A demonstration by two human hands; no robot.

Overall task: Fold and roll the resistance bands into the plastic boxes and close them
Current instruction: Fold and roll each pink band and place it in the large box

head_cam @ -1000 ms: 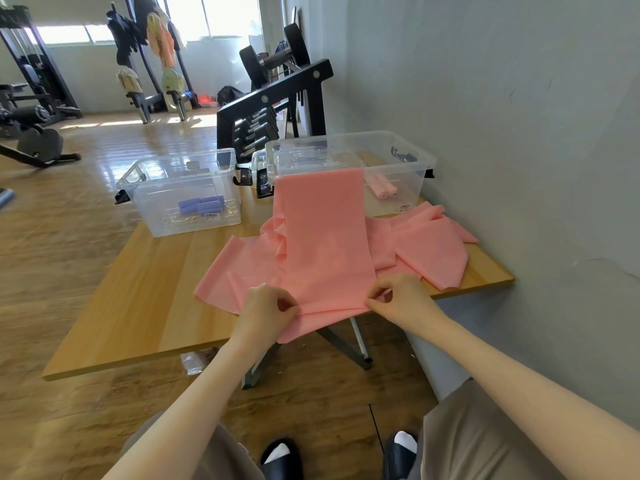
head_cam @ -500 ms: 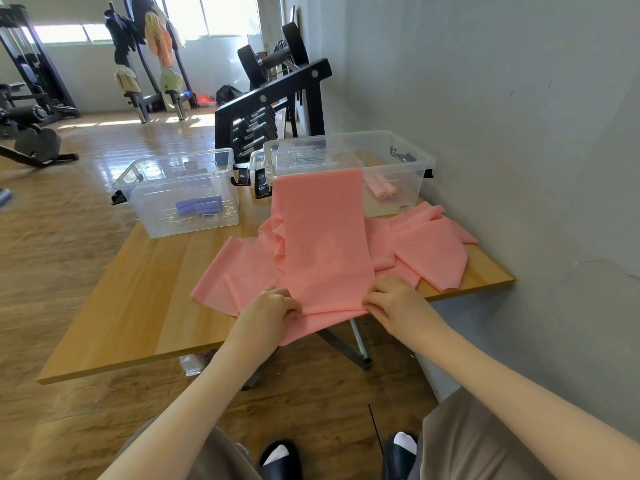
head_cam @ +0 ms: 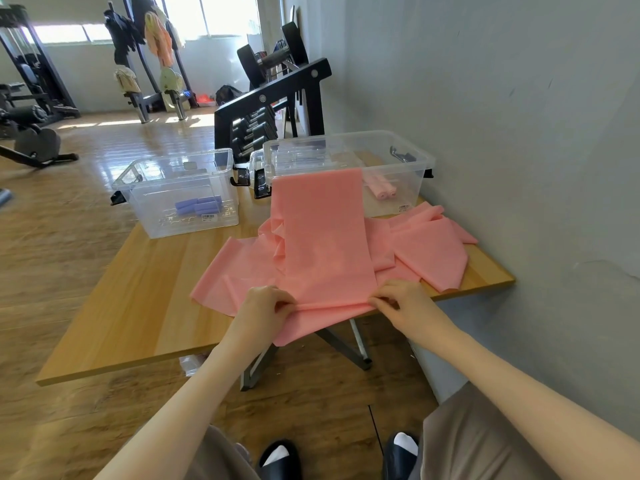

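Pink resistance band (head_cam: 322, 237) draped from the right plastic box (head_cam: 398, 161) down across the table (head_cam: 138, 306).
Since a second ago its near edge has bunched: left hand (head_cam: 263, 306) and right hand (head_cam: 401, 299) pinch it, rolling apparently starting.

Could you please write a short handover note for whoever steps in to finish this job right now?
Left hand and right hand each pinch the near fold of the pink band, which drapes from the table edge up over the right box.
More pink bands lie loose on the table.
Done: purple rolls in the left box, pink rolls in the right box.
Left: roll this band, fold the rest, close both boxes.
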